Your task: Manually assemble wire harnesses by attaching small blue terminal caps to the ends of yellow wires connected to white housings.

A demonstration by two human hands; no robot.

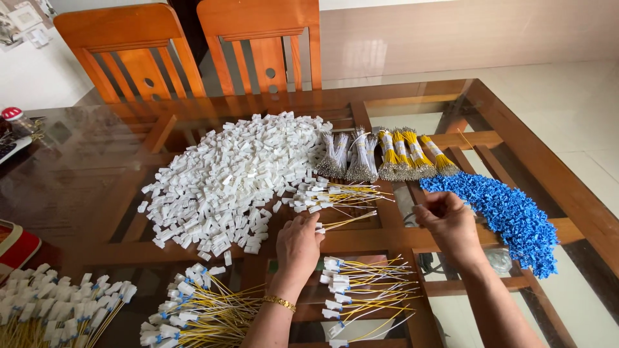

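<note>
My left hand (pixel 298 243) rests on the glass table, fingers pinching a white connector with yellow wires (pixel 342 222) sticking out to the right. My right hand (pixel 449 222) is closed in a pinch next to the heap of small blue connectors (pixel 509 216); what it grips is too small to see. A large heap of white plastic connectors (pixel 232 174) lies ahead of the left hand. A few white connectors fitted with yellow wires (pixel 335 193) lie just beyond my hands.
Bundles of white and yellow wires (pixel 387 154) lie at the back. Assembled wired connectors (pixel 364 283) sit in piles near me, with more of them (pixel 193 312) at left. Two wooden chairs (pixel 193 51) stand behind the glass table (pixel 84 167). A red bag (pixel 13 248) is at the left edge.
</note>
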